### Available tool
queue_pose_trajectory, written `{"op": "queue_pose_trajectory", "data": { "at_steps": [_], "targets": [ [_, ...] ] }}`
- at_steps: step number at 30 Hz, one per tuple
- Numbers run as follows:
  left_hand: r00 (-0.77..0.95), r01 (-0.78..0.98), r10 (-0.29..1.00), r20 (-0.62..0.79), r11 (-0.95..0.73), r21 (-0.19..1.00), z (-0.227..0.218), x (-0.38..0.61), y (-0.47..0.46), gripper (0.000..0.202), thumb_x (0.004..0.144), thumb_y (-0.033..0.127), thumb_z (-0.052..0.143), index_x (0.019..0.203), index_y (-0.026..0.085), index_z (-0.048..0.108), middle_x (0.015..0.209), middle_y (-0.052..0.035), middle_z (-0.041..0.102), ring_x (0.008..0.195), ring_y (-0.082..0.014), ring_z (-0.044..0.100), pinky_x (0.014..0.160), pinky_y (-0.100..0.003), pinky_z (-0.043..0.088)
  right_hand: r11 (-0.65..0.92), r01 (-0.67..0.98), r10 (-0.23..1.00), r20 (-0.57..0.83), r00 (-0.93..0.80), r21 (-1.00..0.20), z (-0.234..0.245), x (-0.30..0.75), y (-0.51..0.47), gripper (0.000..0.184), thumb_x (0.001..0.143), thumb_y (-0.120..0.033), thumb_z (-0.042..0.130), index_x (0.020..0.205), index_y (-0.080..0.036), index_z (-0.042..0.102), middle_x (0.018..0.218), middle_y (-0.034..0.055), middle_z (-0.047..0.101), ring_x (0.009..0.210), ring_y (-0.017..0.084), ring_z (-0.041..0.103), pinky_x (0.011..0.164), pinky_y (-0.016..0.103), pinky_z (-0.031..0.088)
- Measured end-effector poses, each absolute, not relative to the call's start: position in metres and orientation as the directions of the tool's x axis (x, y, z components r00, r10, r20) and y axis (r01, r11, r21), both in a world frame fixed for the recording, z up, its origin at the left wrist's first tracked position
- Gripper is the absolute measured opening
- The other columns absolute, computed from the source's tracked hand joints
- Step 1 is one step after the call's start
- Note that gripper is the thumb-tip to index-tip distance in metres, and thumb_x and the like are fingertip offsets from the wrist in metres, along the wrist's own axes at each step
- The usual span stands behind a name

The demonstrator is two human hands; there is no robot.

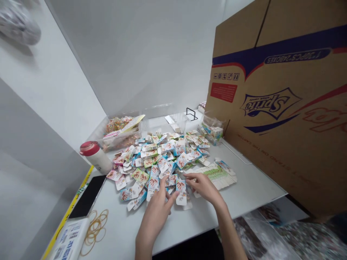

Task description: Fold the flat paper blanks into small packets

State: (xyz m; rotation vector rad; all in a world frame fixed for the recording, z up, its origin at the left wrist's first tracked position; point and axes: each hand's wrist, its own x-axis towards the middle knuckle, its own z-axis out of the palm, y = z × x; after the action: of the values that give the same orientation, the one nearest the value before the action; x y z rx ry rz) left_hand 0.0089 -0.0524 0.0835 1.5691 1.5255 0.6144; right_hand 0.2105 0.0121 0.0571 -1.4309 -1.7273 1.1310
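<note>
A heap of small flat printed cartons in blue, green and pink lies on the table in front of me. My left hand is over the near edge of the heap, fingers apart. Its thumb tip is at the left edge of one upright-facing blue-and-white carton; I cannot tell whether it presses on it. To the right of that carton is my right hand, its fingers loosely curved and apart over the cartons, with nothing seen gripped. Beyond my right hand lies a neat row of cartons, edges up.
A large cardboard box stands at right. Clear bins and a clear container of cartons sit behind. A red-lidded bottle, dark phone, rubber bands and white box are left.
</note>
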Motion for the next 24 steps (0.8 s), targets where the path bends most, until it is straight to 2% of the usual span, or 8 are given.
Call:
{"op": "queue_pose_trajectory", "data": {
  "at_steps": [3, 6, 8, 11, 15, 18, 20, 24],
  "targets": [
    [0.151, 0.596, 0.970, -0.188, 0.062, 0.801, 0.085, 0.007, -0.051, 0.060, 0.092, 0.058, 0.037, 0.144, 0.031, 0.024, 0.081, 0.0023, 0.057, 0.071, -0.0172, 0.060, 0.073, -0.027, 0.041, 0.069, 0.463, 0.997, 0.051, -0.053, -0.884, 0.053, 0.230, 0.016, 0.035, 0.086, -0.037, 0.051, 0.107, -0.018, 0.071, 0.096, 0.0043, 0.070, 0.060, 0.014, 0.060, 0.063, 0.028, 0.046],
    [0.166, 0.628, 0.968, -0.190, 0.045, 0.777, 0.086, 0.009, -0.048, 0.055, 0.092, 0.058, 0.038, 0.140, 0.031, 0.033, 0.082, 0.0013, 0.058, 0.078, -0.0189, 0.060, 0.074, -0.028, 0.040, 0.060, 0.633, 0.920, 0.289, 0.265, -0.772, 0.043, 0.263, 0.019, 0.038, 0.086, -0.037, 0.047, 0.108, -0.016, 0.071, 0.110, 0.0076, 0.068, 0.090, 0.022, 0.063, 0.083, 0.032, 0.047],
    [0.179, 0.639, 0.965, -0.190, 0.033, 0.769, 0.085, 0.011, -0.046, 0.052, 0.092, 0.056, 0.038, 0.138, 0.031, 0.037, 0.082, 0.0009, 0.058, 0.079, -0.0191, 0.059, 0.074, -0.028, 0.039, -0.058, 0.767, 0.847, 0.375, 0.376, -0.639, 0.032, 0.285, 0.019, 0.047, 0.086, -0.034, 0.042, 0.118, -0.009, 0.066, 0.122, 0.0135, 0.062, 0.111, 0.030, 0.056, 0.096, 0.039, 0.041],
    [0.219, 0.644, 0.959, -0.178, -0.005, 0.765, 0.082, 0.016, -0.046, 0.048, 0.093, 0.055, 0.039, 0.133, 0.030, 0.045, 0.084, -0.0005, 0.059, 0.083, -0.0200, 0.058, 0.076, -0.028, 0.038, -0.265, 0.811, 0.838, 0.292, 0.461, -0.522, 0.016, 0.307, 0.015, 0.054, 0.086, -0.029, 0.038, 0.128, -0.003, 0.059, 0.126, 0.0190, 0.059, 0.118, 0.035, 0.052, 0.098, 0.043, 0.038],
    [0.271, 0.624, 0.949, -0.163, -0.044, 0.780, 0.084, 0.023, -0.048, 0.044, 0.093, 0.051, 0.040, 0.129, 0.028, 0.050, 0.082, -0.0009, 0.059, 0.082, -0.0192, 0.057, 0.074, -0.026, 0.038, -0.321, 0.763, 0.840, 0.204, 0.503, -0.562, 0.007, 0.316, 0.009, 0.044, 0.083, -0.026, 0.043, 0.115, -0.011, 0.069, 0.114, 0.0118, 0.067, 0.107, 0.031, 0.060, 0.089, 0.036, 0.043],
    [0.288, 0.588, 0.947, -0.141, -0.059, 0.807, 0.086, 0.028, -0.048, 0.042, 0.093, 0.049, 0.042, 0.126, 0.025, 0.053, 0.077, -0.0007, 0.059, 0.076, -0.0180, 0.057, 0.071, -0.026, 0.039, -0.278, 0.773, 0.817, 0.283, 0.503, -0.570, 0.014, 0.313, 0.008, 0.037, 0.084, -0.030, 0.047, 0.103, -0.014, 0.074, 0.105, 0.0125, 0.070, 0.098, 0.032, 0.062, 0.083, 0.037, 0.044],
    [0.293, 0.537, 0.947, -0.129, -0.051, 0.842, 0.086, 0.030, -0.047, 0.044, 0.093, 0.052, 0.042, 0.124, 0.024, 0.055, 0.078, -0.0013, 0.059, 0.072, -0.0172, 0.058, 0.069, -0.026, 0.041, -0.190, 0.792, 0.778, 0.404, 0.482, -0.580, 0.027, 0.306, 0.007, 0.035, 0.085, -0.032, 0.048, 0.095, -0.011, 0.075, 0.098, 0.0149, 0.071, 0.094, 0.033, 0.061, 0.082, 0.039, 0.044],
    [0.352, 0.273, 0.926, -0.137, 0.038, 0.961, 0.077, 0.033, -0.044, 0.060, 0.089, 0.061, 0.043, 0.129, 0.016, 0.051, 0.094, -0.0091, 0.064, 0.080, -0.0199, 0.063, 0.069, -0.030, 0.050, 0.193, 0.785, 0.670, 0.664, 0.333, -0.589, 0.073, 0.272, -0.008, 0.026, 0.089, -0.032, 0.054, 0.093, -0.013, 0.071, 0.094, 0.0122, 0.070, 0.092, 0.026, 0.058, 0.083, 0.037, 0.044]
  ]
}}
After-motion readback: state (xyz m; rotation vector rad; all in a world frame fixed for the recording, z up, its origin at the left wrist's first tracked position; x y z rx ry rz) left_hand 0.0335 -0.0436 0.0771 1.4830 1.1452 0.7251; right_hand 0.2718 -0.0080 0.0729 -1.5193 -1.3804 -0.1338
